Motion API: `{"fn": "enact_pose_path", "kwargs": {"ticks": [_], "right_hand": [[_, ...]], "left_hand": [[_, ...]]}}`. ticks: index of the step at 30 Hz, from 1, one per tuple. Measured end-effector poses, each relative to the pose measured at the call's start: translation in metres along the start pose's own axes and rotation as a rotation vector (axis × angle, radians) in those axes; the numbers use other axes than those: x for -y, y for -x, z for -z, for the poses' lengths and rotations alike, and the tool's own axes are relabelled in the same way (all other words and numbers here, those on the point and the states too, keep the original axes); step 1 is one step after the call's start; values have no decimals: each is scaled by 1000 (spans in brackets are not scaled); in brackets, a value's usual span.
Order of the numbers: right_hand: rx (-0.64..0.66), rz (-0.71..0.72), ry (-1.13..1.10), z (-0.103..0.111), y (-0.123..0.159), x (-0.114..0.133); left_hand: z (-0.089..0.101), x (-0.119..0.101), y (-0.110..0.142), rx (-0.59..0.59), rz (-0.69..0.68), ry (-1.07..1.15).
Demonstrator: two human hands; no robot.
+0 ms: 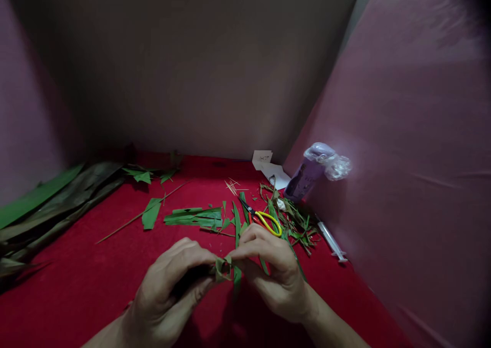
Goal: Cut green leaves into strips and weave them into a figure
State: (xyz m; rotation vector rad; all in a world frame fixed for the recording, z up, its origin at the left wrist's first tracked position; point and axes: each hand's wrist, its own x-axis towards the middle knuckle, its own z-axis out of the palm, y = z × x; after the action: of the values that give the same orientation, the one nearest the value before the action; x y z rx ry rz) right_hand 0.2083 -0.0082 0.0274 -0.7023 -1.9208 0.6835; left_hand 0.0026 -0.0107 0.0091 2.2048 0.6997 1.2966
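Note:
Between my two hands is a small folded piece of leaf (222,269), dull green and curled. My left hand (174,281) pinches it from the left, thumb below and fingers above. From the right, my right hand (270,271) grips its edge between thumb and fingertips. Just beyond my right hand lie scissors (274,224) with yellow and red handles and dark blades. Long green leaf strips (237,225) run under and beside the right hand. Cut green leaf pieces (194,216) rest on the red cloth ahead of my left hand.
Toothpicks (231,186) lie behind the scissors. At right are a heap of leaf scraps (299,222), a syringe (332,241), a purple plastic-wrapped container (307,176) and white paper (276,175). Large leaves (57,204) fill the left side. Pink walls (414,158) flank the red cloth (76,291).

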Motion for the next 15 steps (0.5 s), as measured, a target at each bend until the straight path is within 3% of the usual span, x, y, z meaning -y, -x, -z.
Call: {"fn": "enact_pose_path", "kwargs": {"ticks": [11,15], "right_hand": [[13,-122,-41,0,0,0],[47,-149,-117,2,-2,0]], "left_hand": [[0,1,1,-30,-38,-4],[-1,-2,-2,21,-93,-20]]}}
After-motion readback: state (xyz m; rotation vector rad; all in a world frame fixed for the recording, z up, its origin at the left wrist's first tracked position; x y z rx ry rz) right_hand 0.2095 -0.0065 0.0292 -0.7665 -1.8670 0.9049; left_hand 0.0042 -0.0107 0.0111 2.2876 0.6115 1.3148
